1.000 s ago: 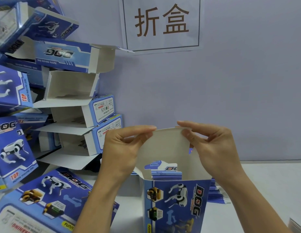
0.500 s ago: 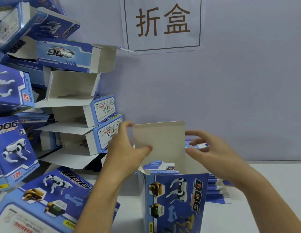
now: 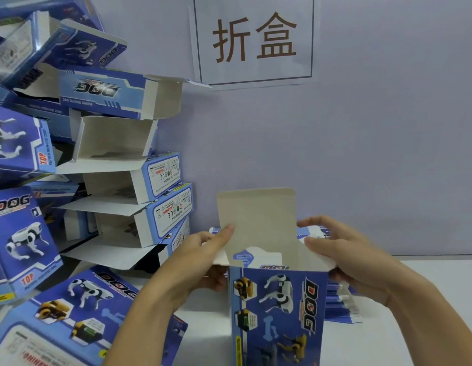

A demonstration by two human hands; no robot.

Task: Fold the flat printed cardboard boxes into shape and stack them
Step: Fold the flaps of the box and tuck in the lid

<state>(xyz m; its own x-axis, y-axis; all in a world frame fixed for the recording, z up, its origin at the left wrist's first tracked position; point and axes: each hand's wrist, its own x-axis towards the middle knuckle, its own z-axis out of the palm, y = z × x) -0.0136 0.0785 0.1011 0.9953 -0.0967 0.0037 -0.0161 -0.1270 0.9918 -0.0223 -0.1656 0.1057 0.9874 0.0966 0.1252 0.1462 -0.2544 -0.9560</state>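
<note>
A blue printed box (image 3: 278, 313) with robot-dog pictures stands upright on the white table, its top open. Its white lid flap (image 3: 256, 215) sticks straight up at the back. My left hand (image 3: 200, 262) grips the box's left side flap, thumb on the flap's inner face. My right hand (image 3: 345, 257) holds the right side flap, thumb inside and fingers behind. A pile of folded boxes (image 3: 118, 159) leans against the wall at the left. A stack of flat boxes (image 3: 340, 307) lies behind the open box on the right.
A paper sign (image 3: 256, 40) with two characters hangs on the lilac wall. More folded blue boxes (image 3: 71, 313) lie at the lower left, close to my left forearm. White tabletop (image 3: 440, 286) shows at the right.
Both hands let go of the lid flap's top edge and dropped to the side flaps. The lid flap, bent forward a second ago, now stands upright.
</note>
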